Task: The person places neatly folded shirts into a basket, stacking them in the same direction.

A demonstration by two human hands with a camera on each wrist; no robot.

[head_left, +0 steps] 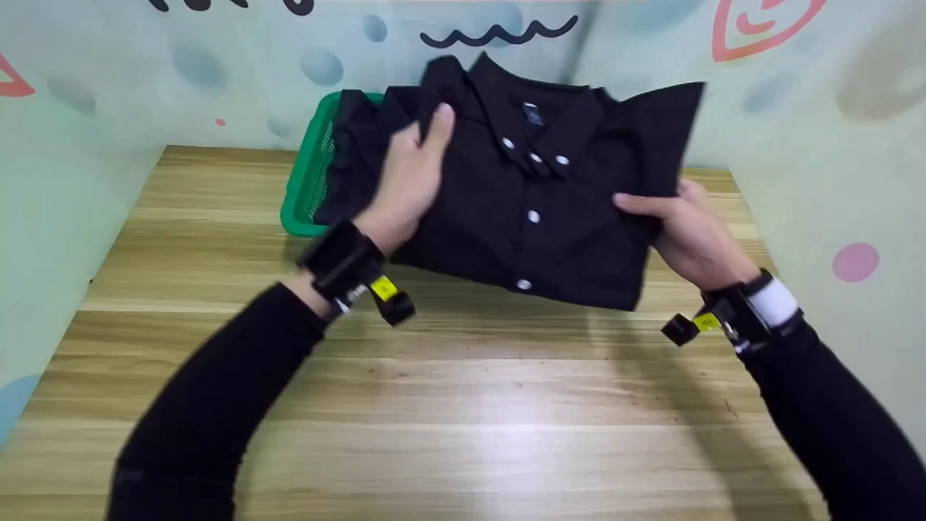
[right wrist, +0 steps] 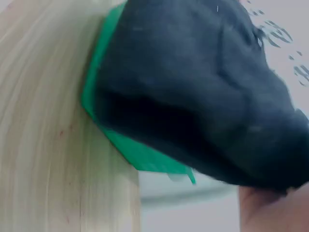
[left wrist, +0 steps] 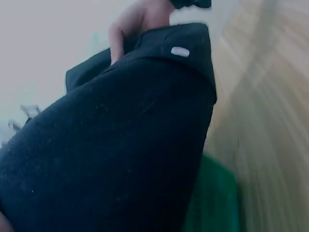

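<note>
A folded black button-up shirt [head_left: 477, 202] with white buttons is held up in the air, collar toward the wall. My left hand [head_left: 412, 177] grips its left side, thumb on top and the other fingers hidden beneath. On the opposite side my right hand [head_left: 691, 228] pinches the edge, its thumb lying over the cloth. Behind and to the left stands a green basket [head_left: 295, 206] with more black clothing [head_left: 343, 174] in it. The shirt's underside [right wrist: 193, 72] fills much of the right wrist view, with the green basket [right wrist: 149, 157] behind it.
The wooden table [head_left: 463, 420] runs under both arms, with small reddish specks on it. A patterned wall [head_left: 253, 72] closes off the back, and side panels [head_left: 854, 181] stand at the left and right.
</note>
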